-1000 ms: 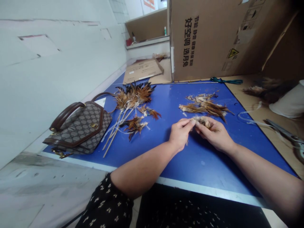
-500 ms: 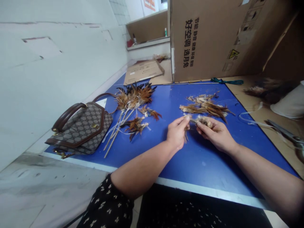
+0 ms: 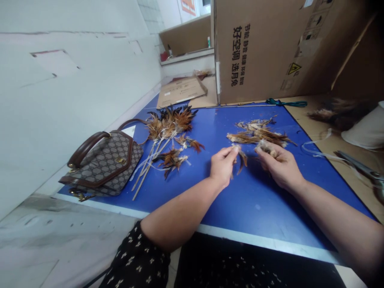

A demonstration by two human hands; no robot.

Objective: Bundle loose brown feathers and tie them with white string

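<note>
My left hand (image 3: 222,166) pinches the base of a few brown feathers (image 3: 242,161), whose tips hang to the right. Apart from it, my right hand (image 3: 280,166) is closed round a clump of pale, fluffy feathers (image 3: 265,147). Just beyond both hands, a pile of loose brown feathers (image 3: 255,135) lies on the blue table (image 3: 258,216). Left of my hands are bundles of black and orange-brown feathers (image 3: 172,122) tied to thin sticks (image 3: 150,170). A smaller dark feather bunch (image 3: 172,161) lies beside the sticks.
A patterned handbag (image 3: 109,164) stands at the table's left edge. At the back rises a big cardboard box (image 3: 261,52), with a flat cardboard piece (image 3: 180,91) to its left. Scissors (image 3: 360,165), a green cord (image 3: 286,103) and a whitish container (image 3: 366,128) are on the right.
My right hand has drawn away to the right with its clump, widening the space between the hands. Feathers now show more plainly from my left hand's fingers.
</note>
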